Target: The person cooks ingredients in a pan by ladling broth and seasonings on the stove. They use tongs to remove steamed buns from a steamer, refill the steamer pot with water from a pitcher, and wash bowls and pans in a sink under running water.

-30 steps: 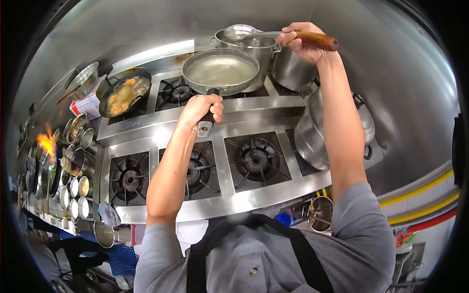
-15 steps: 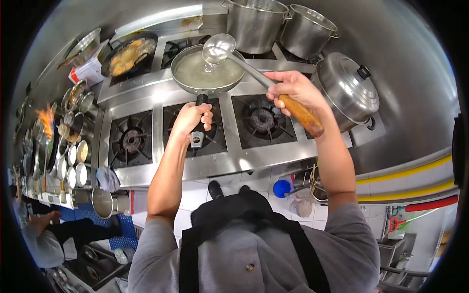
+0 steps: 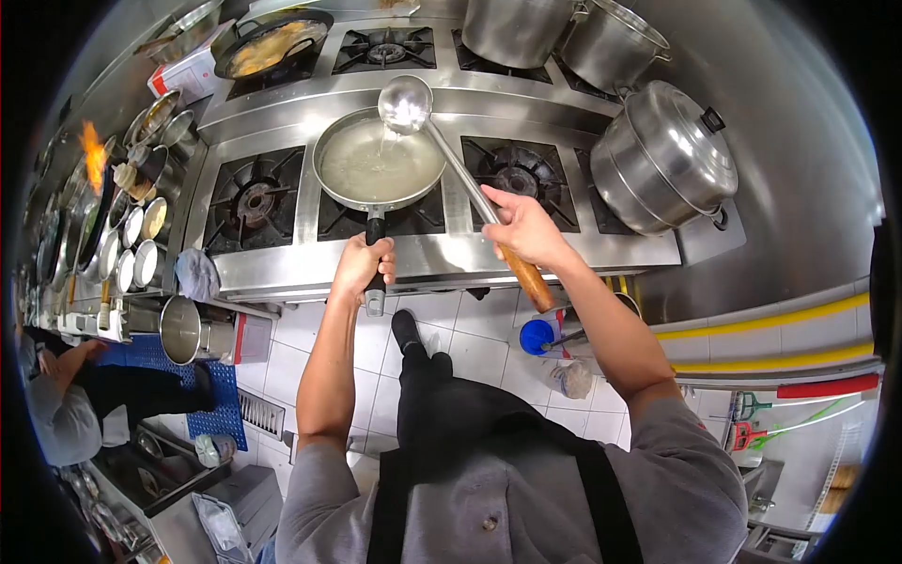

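My left hand [image 3: 365, 266] is closed round the black handle of a frying pan [image 3: 335, 192]. Cloudy, pale liquid [image 3: 381, 167] fills much of the pan, which is over a front burner. In my right hand [image 3: 526, 230] is a long metal ladle [image 3: 406, 103] with a wooden handle, fingers wrapped where metal meets wood. The ladle's bowl is above the pan's far rim, and a thin stream of liquid falls from it into the pan. Whether the pan touches the burner grate I cannot tell.
A lidded steel pot [image 3: 648, 169] stands right of the front burners. Two tall pots [image 3: 517, 33] and a dark wok [image 3: 272, 47] of food sit behind. At left are bowls, a flame [image 3: 93, 155] and another person [image 3: 70, 404]. A blue container [image 3: 537, 336] is below the stove edge.
The pan has come from the back of the stove toward me, over the front burner. The ladle has moved along with it, and my body has stepped back.
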Motion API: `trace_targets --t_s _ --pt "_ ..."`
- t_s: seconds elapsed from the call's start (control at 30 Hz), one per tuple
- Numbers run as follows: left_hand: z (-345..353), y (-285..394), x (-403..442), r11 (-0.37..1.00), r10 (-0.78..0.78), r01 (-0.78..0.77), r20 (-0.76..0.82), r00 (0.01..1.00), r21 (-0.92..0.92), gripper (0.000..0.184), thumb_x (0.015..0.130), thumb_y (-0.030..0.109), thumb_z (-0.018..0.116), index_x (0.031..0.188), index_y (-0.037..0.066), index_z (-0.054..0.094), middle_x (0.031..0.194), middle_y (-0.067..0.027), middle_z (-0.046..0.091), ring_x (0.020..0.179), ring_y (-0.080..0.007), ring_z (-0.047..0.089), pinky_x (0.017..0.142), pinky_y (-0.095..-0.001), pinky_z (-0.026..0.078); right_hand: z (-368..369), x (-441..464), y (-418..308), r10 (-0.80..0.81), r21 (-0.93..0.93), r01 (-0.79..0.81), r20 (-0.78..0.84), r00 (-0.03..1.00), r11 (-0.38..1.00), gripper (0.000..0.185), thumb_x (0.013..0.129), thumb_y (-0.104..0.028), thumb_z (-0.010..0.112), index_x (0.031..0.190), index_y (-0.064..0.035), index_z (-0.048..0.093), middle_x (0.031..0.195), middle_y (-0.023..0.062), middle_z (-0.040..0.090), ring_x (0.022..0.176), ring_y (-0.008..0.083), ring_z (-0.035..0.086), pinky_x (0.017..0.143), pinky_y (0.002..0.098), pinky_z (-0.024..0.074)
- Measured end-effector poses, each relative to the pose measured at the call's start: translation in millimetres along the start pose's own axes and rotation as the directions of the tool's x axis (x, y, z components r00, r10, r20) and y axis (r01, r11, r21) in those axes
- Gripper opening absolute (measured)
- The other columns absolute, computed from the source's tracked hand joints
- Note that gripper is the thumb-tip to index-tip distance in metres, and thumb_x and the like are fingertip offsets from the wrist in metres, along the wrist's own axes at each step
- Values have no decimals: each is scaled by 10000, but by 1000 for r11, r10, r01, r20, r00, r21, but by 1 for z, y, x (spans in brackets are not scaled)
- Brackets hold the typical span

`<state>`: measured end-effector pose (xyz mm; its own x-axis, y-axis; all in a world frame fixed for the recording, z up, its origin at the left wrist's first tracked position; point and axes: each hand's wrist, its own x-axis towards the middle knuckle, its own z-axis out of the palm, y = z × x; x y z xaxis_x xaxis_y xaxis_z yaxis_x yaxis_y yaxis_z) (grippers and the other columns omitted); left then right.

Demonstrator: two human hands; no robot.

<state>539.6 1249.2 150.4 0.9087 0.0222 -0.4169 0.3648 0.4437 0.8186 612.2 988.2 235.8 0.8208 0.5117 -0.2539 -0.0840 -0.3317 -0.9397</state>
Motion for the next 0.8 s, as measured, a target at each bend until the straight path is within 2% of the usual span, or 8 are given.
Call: trace_targets --t_s 0.23,0.33,0.4,0.5,0.6,0.67,0.73,0.8 --pt "-25 -46 5 999 -14 13 -28 1000 -36 182 868 57 569 753 69 428 604 0 457 445 -73 417 385 -267 383 37 -4 68 -175 101 185 -97 980 978 702 850 83 573 1491 -11 302 931 15 603 631 54 530 542 227 452" --pt "-36 -52 6 999 -29 29 -18 999 -15 78 842 32 543 821 62 473 619 17 437 446 -53 400 379 -249 370 70 -10 105 -331 -25 333 -191 924 943 702 863 87 549 1504 -64 308 954 -12 608 632 32 491 542 213 429" --pt "-46 -47 6 999 -41 41 3 999 21 86 869 70 558 836 67 478 618 18 442 447 -56 405 381 -249 376 75 -8 113 -274 -189 233 -232 933 954 673 880 69 536 1501 -95 334 917 -23 612 590 24 455 519 210 403" --pt "-49 -34 4 995 -92 90 44 995 48 299 949 320 598 867 58 481 609 0 462 447 -99 442 411 -291 432 67 9 112 -108 111 130 -186 977 985 635 895 20 547 1487 -124 367 770 -14 566 498 46 458 403 232 388" --pt "-56 -29 -9 984 -135 149 136 981 -94 706 979 613 331 1202 -31 519 963 -177 684 771 -253 666 674 -350 568 54 23 110 -13 340 102 -252 968 935 659 870 -43 593 1484 -120 364 697 11 555 445 76 450 392 273 395" --pt "-101 -71 3 978 -170 191 208 963 -86 725 997 585 219 1253 -30 505 1119 -232 653 972 -290 660 791 -386 563 34 36 118 6 317 106 -333 943 943 651 864 -33 601 1471 -88 372 679 -1 542 444 80 461 388 266 390" --pt "-148 -134 23 975 -220 222 74 973 -22 604 1014 476 268 1241 -29 509 1163 -245 627 1054 -328 637 832 -446 551 7 56 152 -21 221 116 -389 921 968 661 853 -17 604 1468 -66 365 685 0 549 456 75 463 396 256 390" --pt "-199 -219 75 852 -285 190 -128 950 -489 486 1002 396 348 1200 -7 534 1154 -221 618 1046 -356 620 895 -490 529 -13 73 178 -32 229 150 -451 892 962 651 835 -13 625 1446 -56 405 690 3 565 465 72 469 408 253 391"
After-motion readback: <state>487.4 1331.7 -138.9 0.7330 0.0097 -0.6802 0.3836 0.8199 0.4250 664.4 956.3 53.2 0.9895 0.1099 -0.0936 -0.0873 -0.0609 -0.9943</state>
